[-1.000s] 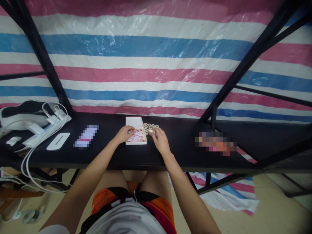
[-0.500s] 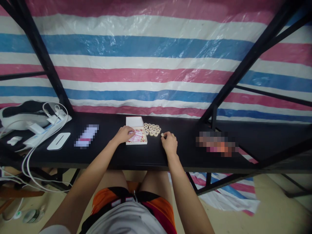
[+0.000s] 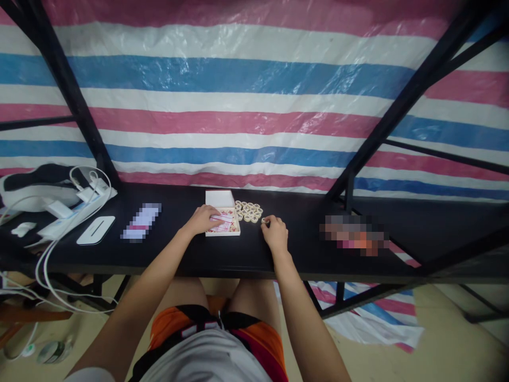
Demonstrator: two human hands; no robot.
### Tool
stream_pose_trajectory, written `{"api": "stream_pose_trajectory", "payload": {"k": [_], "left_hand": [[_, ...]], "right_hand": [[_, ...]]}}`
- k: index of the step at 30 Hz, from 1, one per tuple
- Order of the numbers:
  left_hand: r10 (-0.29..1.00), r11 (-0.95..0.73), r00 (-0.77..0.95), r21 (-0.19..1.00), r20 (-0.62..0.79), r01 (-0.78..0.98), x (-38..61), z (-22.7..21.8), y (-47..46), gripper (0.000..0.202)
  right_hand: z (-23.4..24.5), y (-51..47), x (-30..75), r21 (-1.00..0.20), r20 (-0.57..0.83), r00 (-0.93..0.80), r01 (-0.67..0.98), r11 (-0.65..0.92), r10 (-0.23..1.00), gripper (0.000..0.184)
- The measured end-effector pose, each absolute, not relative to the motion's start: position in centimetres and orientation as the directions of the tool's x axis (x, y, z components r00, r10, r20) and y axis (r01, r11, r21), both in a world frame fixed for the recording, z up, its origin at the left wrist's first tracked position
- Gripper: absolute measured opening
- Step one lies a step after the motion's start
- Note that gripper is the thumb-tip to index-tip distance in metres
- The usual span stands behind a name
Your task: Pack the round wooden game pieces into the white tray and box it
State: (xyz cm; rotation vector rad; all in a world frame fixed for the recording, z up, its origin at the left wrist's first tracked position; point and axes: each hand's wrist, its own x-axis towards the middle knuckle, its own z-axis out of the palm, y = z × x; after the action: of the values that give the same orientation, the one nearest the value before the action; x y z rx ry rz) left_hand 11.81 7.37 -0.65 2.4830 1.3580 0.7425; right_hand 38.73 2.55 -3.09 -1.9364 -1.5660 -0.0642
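A small open white box (image 3: 230, 229) with red-lined paper inside lies on the black table (image 3: 191, 249), its lid (image 3: 219, 198) just behind it. My left hand (image 3: 203, 218) rests on the box's left edge, fingers curled over the paper. Several round pale game pieces (image 3: 248, 210) lie in a cluster to the right of the box. My right hand (image 3: 275, 233) sits just right of the cluster, fingers closed in a pinch on one small round piece (image 3: 263, 220) at its fingertips.
A white power strip with cables (image 3: 71, 209), a flat white device (image 3: 95, 230) and a blurred card (image 3: 141, 222) lie at the left. A blurred object (image 3: 353, 233) sits at the right. Black frame bars (image 3: 382, 127) slant up on both sides before a striped tarp (image 3: 238, 95).
My right hand drew back from the cluster of pieces to the right with one piece pinched, then shifted slightly back toward the cluster. My left hand stayed on the box.
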Motion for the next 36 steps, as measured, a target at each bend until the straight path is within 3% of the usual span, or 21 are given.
{"api": "stream_pose_trajectory", "payload": {"k": [17,25,36], "left_hand": [[0.808,-0.587,0.495,0.36,0.319,0.726,11.8,-0.7,7.5,0.043],[0.796,-0.602,0.522,0.311,0.305,0.736,11.9,0.0,7.1,0.041],[0.79,-0.609,0.521,0.315,0.324,0.728,11.8,-0.3,7.3,0.039]], "right_hand": [[-3.6,3.1,38.9,-0.459,0.436,0.206,0.888,0.02,0.876,0.019],[-3.1,2.9,38.6,-0.443,0.339,0.204,0.896,-0.035,0.918,0.014],[-2.6,2.6,38.3,-0.423,0.316,0.197,0.905,-0.048,0.928,0.017]]}}
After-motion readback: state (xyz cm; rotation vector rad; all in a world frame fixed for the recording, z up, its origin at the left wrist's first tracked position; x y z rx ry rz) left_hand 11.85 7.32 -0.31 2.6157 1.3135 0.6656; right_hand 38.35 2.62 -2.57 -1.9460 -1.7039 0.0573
